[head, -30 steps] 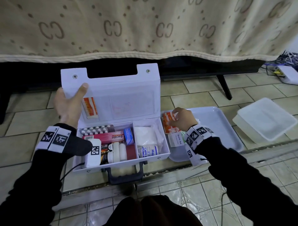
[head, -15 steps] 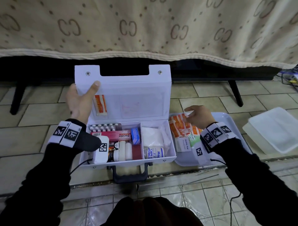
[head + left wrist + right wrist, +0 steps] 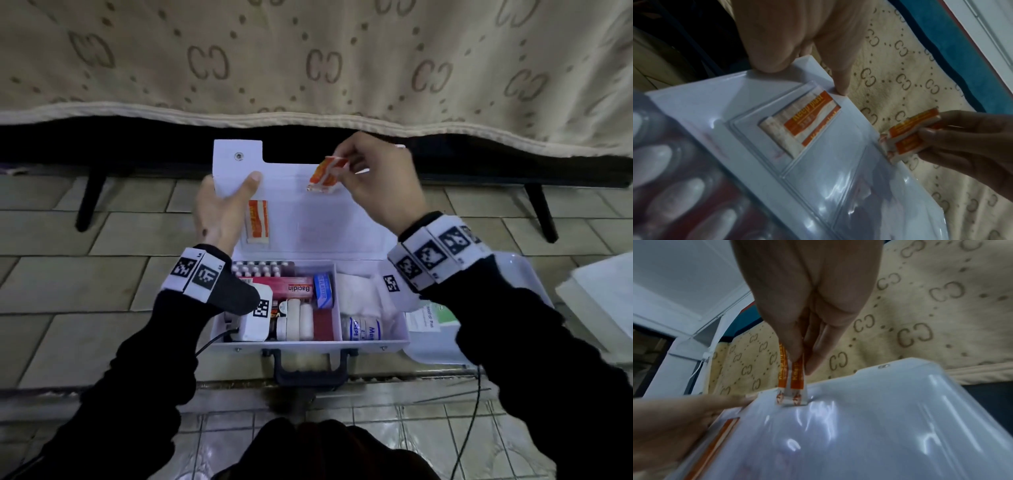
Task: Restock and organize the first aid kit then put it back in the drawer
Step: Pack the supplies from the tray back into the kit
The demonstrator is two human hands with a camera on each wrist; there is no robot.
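On tiled floor beside the bed, first aid kit (image 3: pixel 310 337) stood open. Left hand (image 3: pixel 224 205) gripped the upright lid (image 3: pixel 308 219), thumb on its inner face. Right hand (image 3: pixel 378 178) pinched orange plaster strips (image 3: pixel 323 174) at the lid's clear pocket (image 3: pixel 818 170); another plaster pack (image 3: pixel 257 221) sat pocketed.

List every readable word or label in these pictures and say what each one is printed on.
"Bacidin": on the red box in the kit.
"Keep plast": on the plaster packet in the lid pocket.
"CRÊPE", partly cut off: on the bandage roll.
Blue box: upside down, too blurred.
Plaster packets pinched in the right hand: too blurred.
Sachets on the tray: too small.
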